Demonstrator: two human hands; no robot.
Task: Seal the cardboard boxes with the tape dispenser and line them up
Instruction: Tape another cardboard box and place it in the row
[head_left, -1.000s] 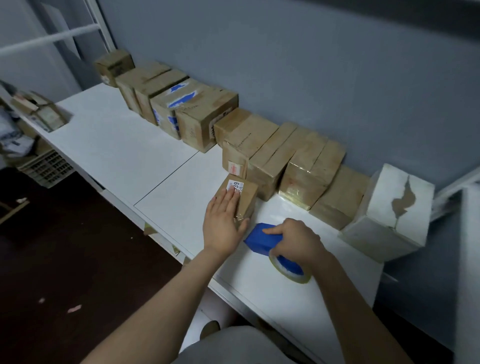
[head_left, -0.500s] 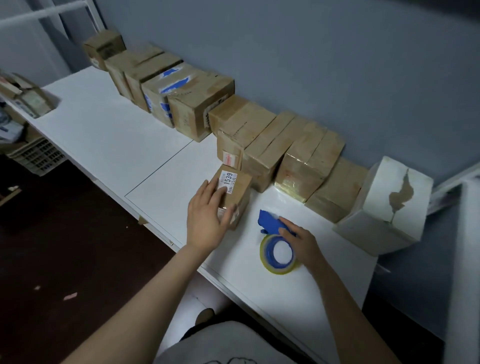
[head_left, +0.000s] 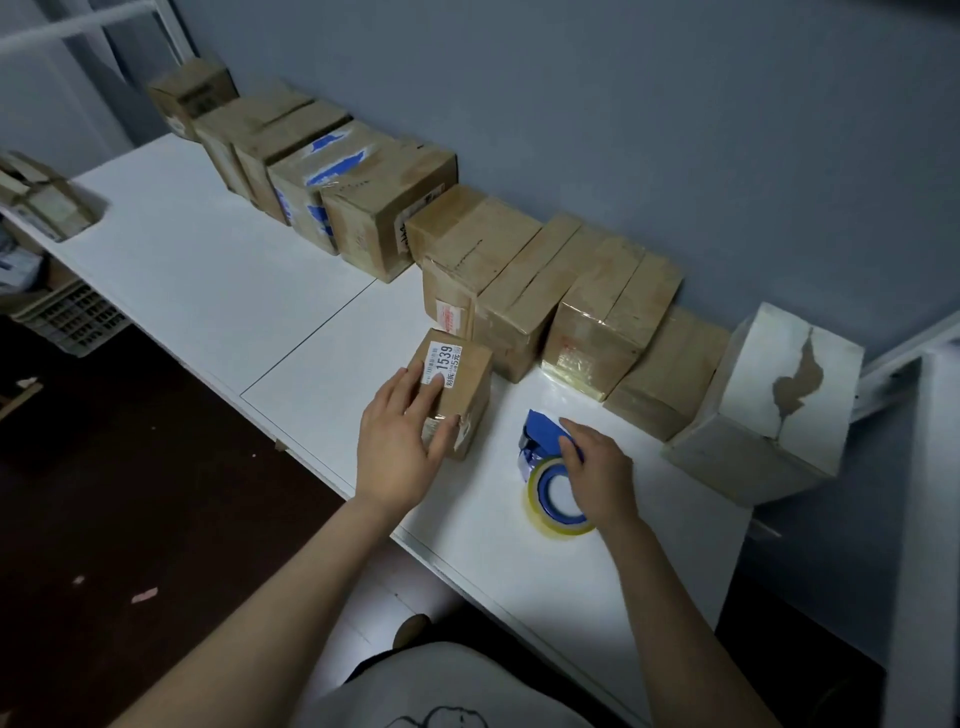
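A small cardboard box (head_left: 465, 387) with a white "1539" label stands on the white table (head_left: 218, 270), in front of the row. My left hand (head_left: 402, 441) grips its near end, fingers over the top and thumb on the side. The blue tape dispenser (head_left: 543, 457) with a clear tape roll lies flat on the table to the right. My right hand (head_left: 602, 467) rests on top of it with relaxed fingers. A row of sealed cardboard boxes (head_left: 519, 280) runs along the grey wall.
A white box with torn paper (head_left: 774, 410) stands at the row's right end, near the table's right edge. More small boxes (head_left: 36, 197) sit at the far left. A plastic crate (head_left: 72, 317) stands below the table on the dark floor.
My right hand laid the tape dispenser flat on the table and loosened its grip. My left hand shifted from pressing the small box's top to gripping its near end.
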